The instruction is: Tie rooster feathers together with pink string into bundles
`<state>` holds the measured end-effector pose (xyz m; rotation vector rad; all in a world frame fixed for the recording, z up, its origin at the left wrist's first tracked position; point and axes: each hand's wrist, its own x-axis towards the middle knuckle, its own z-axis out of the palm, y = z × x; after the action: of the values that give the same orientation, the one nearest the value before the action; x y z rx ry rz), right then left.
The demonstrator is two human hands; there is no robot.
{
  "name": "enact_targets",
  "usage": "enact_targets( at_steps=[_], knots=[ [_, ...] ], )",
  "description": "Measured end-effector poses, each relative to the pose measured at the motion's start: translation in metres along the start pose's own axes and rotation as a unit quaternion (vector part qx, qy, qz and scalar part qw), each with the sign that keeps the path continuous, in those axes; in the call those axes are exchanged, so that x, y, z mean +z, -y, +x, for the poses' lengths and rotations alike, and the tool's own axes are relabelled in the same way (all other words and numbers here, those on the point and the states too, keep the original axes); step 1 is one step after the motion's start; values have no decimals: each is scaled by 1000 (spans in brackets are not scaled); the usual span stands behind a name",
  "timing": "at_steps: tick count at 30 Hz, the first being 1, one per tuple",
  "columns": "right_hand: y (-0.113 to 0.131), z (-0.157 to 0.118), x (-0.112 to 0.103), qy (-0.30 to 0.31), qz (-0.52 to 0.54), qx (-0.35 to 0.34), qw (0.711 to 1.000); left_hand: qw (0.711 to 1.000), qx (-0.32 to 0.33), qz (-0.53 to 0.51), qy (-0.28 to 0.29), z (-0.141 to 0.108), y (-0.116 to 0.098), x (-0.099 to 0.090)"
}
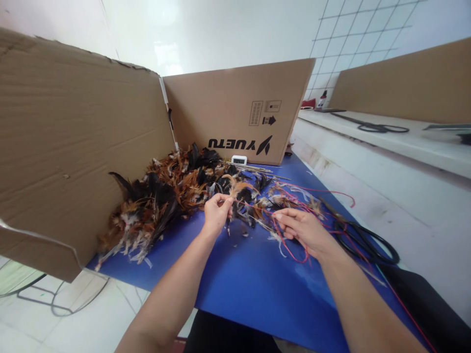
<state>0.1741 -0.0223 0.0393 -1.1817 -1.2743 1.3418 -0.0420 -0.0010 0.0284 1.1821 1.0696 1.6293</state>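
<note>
Pinched in my left hand (218, 212) is a small bunch of orange-brown feathers (239, 186), its tips fanning up and to the right. My right hand (300, 226) closes its fingers on a thin red string (281, 235), which loops down below the hand. A stretch of the string runs between both hands, near the base of the feathers. Behind and left of my left hand lies a large heap of brown and black feathers (184, 181). More loose feathers are scattered behind the hands on the blue tabletop (235, 284).
Black-handled scissors (368, 242) lie right of my right hand, with red strands around them. Cardboard panels (235, 108) stand at the back and left. A small white digital clock (239, 160) sits by the back panel. Another pair of scissors (379, 127) rests on the white ledge.
</note>
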Motion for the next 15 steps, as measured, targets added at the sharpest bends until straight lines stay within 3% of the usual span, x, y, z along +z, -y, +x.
enact_targets(
  at_steps=[15],
  knots=[
    [-13,15,-28,-87,-59,-12,994,997,15,-19,-76,15,-6,-16]
  ],
)
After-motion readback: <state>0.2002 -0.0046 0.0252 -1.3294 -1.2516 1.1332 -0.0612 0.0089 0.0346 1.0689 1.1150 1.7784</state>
